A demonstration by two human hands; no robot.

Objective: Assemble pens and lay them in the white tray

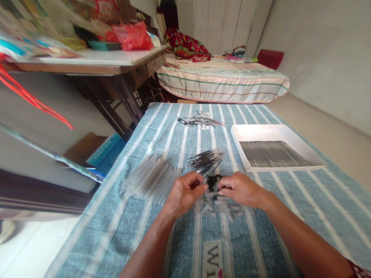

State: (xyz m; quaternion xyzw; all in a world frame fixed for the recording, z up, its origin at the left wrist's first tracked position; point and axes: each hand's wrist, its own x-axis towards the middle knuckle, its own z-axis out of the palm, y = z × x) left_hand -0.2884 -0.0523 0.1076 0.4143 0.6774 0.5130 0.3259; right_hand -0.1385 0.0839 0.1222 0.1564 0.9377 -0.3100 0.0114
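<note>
My left hand (184,193) is closed in a pinch, thumb against forefinger, beside a small heap of black pieces (213,180). On the other side of that heap, my right hand (240,188) has its fingers curled together, their tips among the small parts. What either hand pinches is too small and blurred to make out. Under and in front of the fingers lie several short translucent caps (228,208). Left of my left hand is a row of clear pen barrels (153,177). Just beyond both hands rests a bundle of dark-filled pen refills (207,159).
To the right, a white tray (262,133) holds a row of grey pens (271,153). Farther back on the striped tablecloth (162,131) lies a loose pile of thin black pieces (199,121). A cluttered desk (87,67) stands at left, a bed (226,79) behind.
</note>
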